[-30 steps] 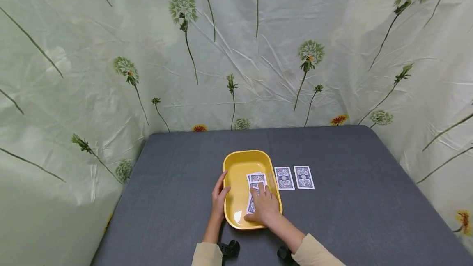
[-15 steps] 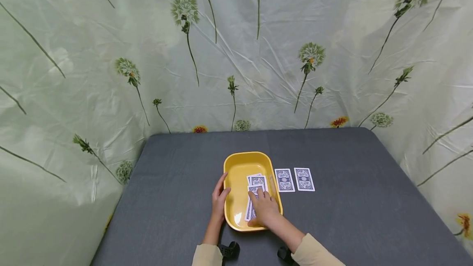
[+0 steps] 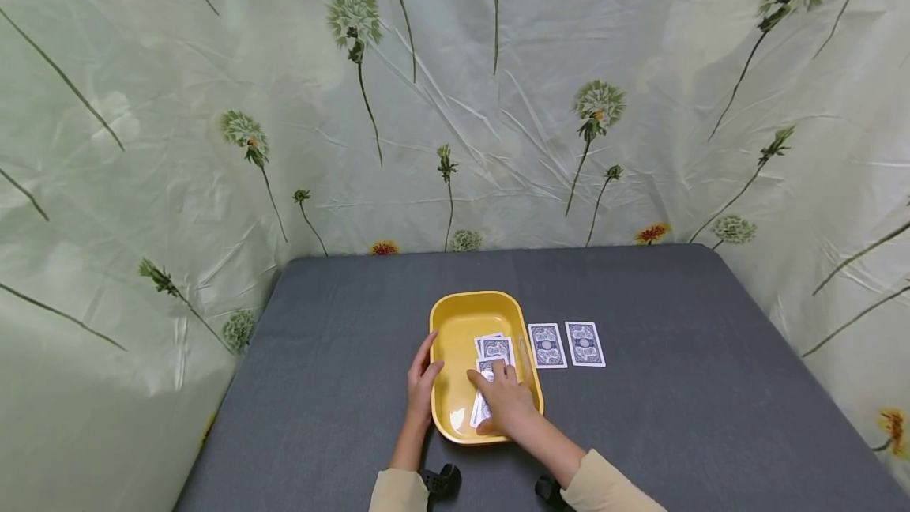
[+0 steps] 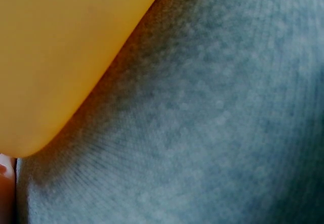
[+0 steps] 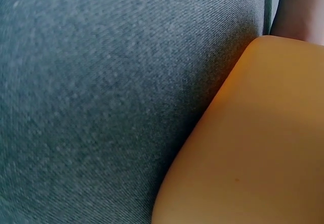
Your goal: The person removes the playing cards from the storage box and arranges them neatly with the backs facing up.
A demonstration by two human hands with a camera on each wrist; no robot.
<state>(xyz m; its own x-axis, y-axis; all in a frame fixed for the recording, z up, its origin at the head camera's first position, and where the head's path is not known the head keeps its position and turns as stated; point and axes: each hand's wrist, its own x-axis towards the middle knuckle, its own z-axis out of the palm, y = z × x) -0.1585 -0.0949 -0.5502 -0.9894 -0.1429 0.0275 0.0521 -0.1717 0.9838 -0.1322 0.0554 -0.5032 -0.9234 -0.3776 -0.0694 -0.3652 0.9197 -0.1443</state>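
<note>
A yellow tray point(image 3: 453, 322) is set on a grey table point(image 3: 682, 401), its left rim gripped by the left hand point(image 3: 421, 380). Inside, overlapping blue-backed cards point(image 3: 498, 348) are partly covered by the right hand point(image 3: 507, 401); whether any is pinched cannot be told. Two more cards point(image 3: 548, 346) are laid just right of the tray.

The tray point(image 3: 455, 322) looks glossy plastic, the cards point(image 3: 585, 344) smooth paper, the tablecloth point(image 3: 341, 338) matt, woven fabric.

Yellow tray point(image 3: 455, 326) standing out on dark grey cloth point(image 3: 341, 354)
Inside the tray, cards point(image 3: 498, 348) are showing blue-and-white patterned backs; beyond it, a pale backdrop point(image 3: 519, 141) is displaying green dandelion prints point(image 3: 599, 103).
</note>
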